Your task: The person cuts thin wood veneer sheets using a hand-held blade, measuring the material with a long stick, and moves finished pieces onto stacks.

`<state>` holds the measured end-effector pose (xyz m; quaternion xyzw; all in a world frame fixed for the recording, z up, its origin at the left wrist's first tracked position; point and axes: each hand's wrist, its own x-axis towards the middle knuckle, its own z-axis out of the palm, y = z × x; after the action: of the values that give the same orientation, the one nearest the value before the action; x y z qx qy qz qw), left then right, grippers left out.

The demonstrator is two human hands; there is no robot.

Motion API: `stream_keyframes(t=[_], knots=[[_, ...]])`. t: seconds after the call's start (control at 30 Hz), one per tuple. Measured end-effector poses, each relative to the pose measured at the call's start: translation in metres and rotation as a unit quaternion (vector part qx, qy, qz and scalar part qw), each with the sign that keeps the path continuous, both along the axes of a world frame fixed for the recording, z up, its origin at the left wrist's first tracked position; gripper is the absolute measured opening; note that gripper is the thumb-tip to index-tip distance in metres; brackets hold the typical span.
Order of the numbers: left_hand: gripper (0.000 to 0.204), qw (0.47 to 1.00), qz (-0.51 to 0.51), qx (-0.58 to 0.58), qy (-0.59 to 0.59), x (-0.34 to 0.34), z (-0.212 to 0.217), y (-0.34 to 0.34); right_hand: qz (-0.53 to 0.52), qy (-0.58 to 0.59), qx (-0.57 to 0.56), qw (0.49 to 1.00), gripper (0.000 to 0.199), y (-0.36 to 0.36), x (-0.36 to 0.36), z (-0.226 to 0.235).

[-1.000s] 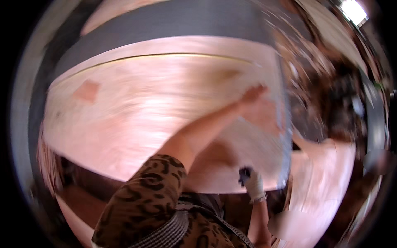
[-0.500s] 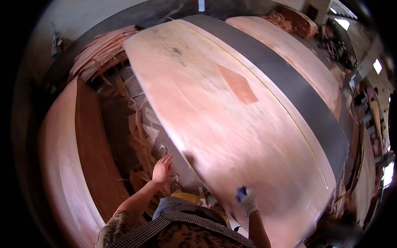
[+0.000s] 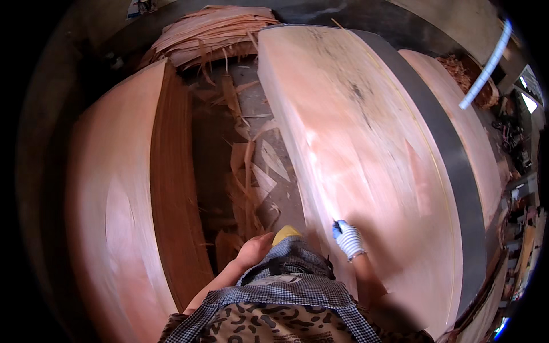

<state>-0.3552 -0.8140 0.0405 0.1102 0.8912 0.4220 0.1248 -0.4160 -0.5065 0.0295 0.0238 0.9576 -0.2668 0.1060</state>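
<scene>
My right hand [image 3: 348,240], in a white-and-blue striped glove, is closed low over the near left part of a tall stack of pale pinkish wood veneer sheets [image 3: 343,154]. A tiny dark tip shows at its fingers; what it belongs to is hidden in the grip. My bare left hand [image 3: 255,250] is beside my checked apron [image 3: 303,280], left of the stack's edge. Its fingers look loosely extended toward the apron, with nothing visible in them. Dark streaks mark the far part of the top sheet, and a darker reddish patch [image 3: 418,180] lies along its right side.
Another veneer stack [image 3: 126,200] stands on my left. Torn veneer strips [image 3: 243,171] litter the floor between the stacks. A rumpled veneer pile [image 3: 214,31] lies at the back. Beyond the right stack run a dark grey band [image 3: 452,154] and another pale stack [image 3: 457,108].
The view has turned left, so the stacks appear shifted right. My left hand has come down beside the apron, and my gloved right hand is nearer the stack's left edge.
</scene>
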Motion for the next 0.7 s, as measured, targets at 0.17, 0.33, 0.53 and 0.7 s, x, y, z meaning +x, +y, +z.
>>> stream_keyframes(t=[0.17,0.33,0.53,0.7], knots=[[0.037,0.998,0.028,0.015,-0.061,-0.135,0.011,-0.055,-0.042,-0.014,-0.009,0.999,0.016,-0.015,-0.122,-0.018],[0.038,0.981,0.181,-0.014,-0.068,-0.234,-0.026,-0.148,-0.017,0.055,0.072,0.996,0.014,-0.070,-0.296,0.004],[0.035,0.917,0.321,-0.092,-0.216,-0.245,-0.098,-0.272,0.113,0.174,0.047,0.977,0.021,-0.200,-0.515,0.047],[0.030,0.928,0.199,-0.254,-0.185,-0.253,-0.195,-0.394,0.051,0.148,0.120,0.980,0.018,-0.258,-0.678,0.023]])
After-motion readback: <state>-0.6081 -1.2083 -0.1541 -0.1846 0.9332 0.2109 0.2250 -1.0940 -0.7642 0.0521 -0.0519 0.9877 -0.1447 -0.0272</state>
